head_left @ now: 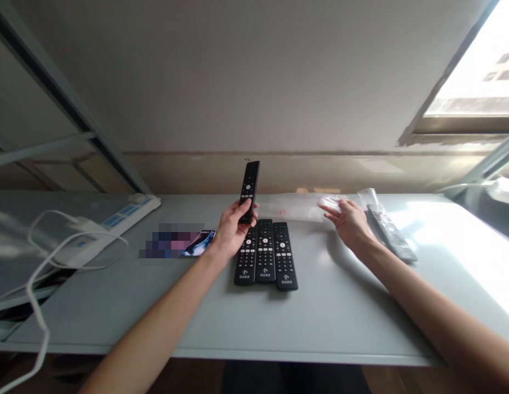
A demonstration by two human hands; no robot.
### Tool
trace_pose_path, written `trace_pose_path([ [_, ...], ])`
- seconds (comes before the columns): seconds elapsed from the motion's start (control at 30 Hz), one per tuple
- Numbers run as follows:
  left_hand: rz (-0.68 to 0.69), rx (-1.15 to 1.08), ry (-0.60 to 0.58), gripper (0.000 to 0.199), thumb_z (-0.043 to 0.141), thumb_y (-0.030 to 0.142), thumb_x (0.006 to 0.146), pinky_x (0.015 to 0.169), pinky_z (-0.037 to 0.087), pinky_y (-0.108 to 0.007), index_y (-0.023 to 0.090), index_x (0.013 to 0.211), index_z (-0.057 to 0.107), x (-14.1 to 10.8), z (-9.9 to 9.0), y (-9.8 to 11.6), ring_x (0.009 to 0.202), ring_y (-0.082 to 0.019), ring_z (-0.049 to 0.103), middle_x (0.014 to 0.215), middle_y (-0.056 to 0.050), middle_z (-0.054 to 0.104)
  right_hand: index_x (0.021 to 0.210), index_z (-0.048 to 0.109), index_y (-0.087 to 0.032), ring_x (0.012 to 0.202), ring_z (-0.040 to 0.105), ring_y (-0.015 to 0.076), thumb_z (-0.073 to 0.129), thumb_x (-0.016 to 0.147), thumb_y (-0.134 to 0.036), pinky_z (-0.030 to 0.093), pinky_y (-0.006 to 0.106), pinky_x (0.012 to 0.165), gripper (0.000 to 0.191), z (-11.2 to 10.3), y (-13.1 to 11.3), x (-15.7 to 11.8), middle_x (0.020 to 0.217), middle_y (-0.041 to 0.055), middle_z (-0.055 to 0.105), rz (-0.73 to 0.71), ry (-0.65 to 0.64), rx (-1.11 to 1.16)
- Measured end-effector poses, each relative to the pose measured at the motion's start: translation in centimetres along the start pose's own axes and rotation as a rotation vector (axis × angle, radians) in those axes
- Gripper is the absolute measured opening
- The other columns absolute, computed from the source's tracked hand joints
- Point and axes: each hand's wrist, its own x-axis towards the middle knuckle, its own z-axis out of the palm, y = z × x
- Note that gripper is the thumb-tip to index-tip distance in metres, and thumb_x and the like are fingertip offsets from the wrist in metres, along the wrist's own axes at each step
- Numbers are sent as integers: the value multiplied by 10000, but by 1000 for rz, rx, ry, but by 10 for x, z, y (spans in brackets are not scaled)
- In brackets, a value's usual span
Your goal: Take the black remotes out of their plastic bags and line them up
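Note:
A black remote control (249, 183) stands tilted up in my left hand (232, 230), its buttons facing me and my thumb across its lower half. Below that hand, three more black remotes lie side by side on the grey table: a left one (245, 262), a middle one (265, 254) and a right one (285, 262). The top of the left one is partly hidden. My right hand (350, 223) pinches the end of a clear plastic sleeve (295, 209), which stretches left along the back of the table. Just right of this hand lies a remote in clear plastic (389, 232).
A white power strip (110, 224) with white cables (35, 295) runs along the left side. Near my left wrist lies a dark, colourful flat item (199, 243), partly blurred out. Behind the table (320, 328) is a wall, with a window at the upper right.

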Motion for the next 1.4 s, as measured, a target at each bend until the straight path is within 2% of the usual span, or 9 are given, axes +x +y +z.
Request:
trace_pose_path([
  [0.33,-71,17,-43,327,889,190,860,985,622,-314,139,1086,659,-8,10,-3,1159,-246,764,1238,-153,769,1260,414,-289,883,786,270,641,925,-666,610,364,606,552,20,14,-11,1223,100,632,-142,-113,-381],
  [0.43,-99,-12,4,292,866,157,877,1029,625,-358,147,1065,643,-7,9,-4,1166,-262,766,1201,-151,772,1372,454,-256,1175,683,345,586,957,-578,627,525,864,542,16,14,-7,1359,186,570,-332,-82,-675],
  [0.53,-108,-22,41,264,846,139,887,1037,631,-378,155,1051,639,-5,7,-6,1156,-262,768,1144,-131,771,1522,443,-240,1458,461,388,545,993,-451,422,665,1177,578,15,13,-10,1512,214,490,-579,-66,-896],
  [0.67,-106,-48,74,247,833,134,886,1045,632,-405,162,1013,623,-3,5,-7,1131,-256,767,1093,-100,756,1443,609,-252,1438,495,368,430,1071,-352,399,636,1210,425,16,13,-19,1518,179,566,-749,-299,-1142],
  [0.8,-93,-51,44,275,835,115,853,995,633,-363,162,1008,613,-5,6,-5,1134,-237,750,1110,-102,750,1209,765,-247,1203,668,365,448,1064,-321,512,613,1084,356,19,14,-30,1265,157,745,-671,-533,-1225],
  [0.93,-63,60,-48,355,869,179,830,788,596,-236,168,1095,633,-13,13,-1,902,-156,737,1021,-69,758,1354,718,-266,1172,680,340,509,1076,-462,537,558,1026,399,31,1,-50,1272,139,756,-593,-416,-1032],
  [1.03,-72,221,-201,441,921,294,810,719,578,-264,199,1157,665,-24,22,-2,779,-159,707,978,-46,752,1340,693,-259,853,698,242,597,1026,-609,575,411,786,480,45,-12,-67,993,82,774,-311,-428,-696],
  [1.23,58,545,-440,316,834,433,899,759,527,-295,188,1090,780,-38,32,-7,834,-213,695,971,-68,766,797,596,-228,550,448,113,802,860,-652,335,259,474,477,55,-19,-78,650,-35,506,77,-454,-203],
  [1.4,354,980,-486,339,629,444,1028,748,416,-326,211,817,755,-33,19,-1,682,-201,543,691,-39,633,709,511,-221,497,285,69,858,786,-680,165,242,442,581,36,-17,-57,592,-77,358,254,-408,-331],
])
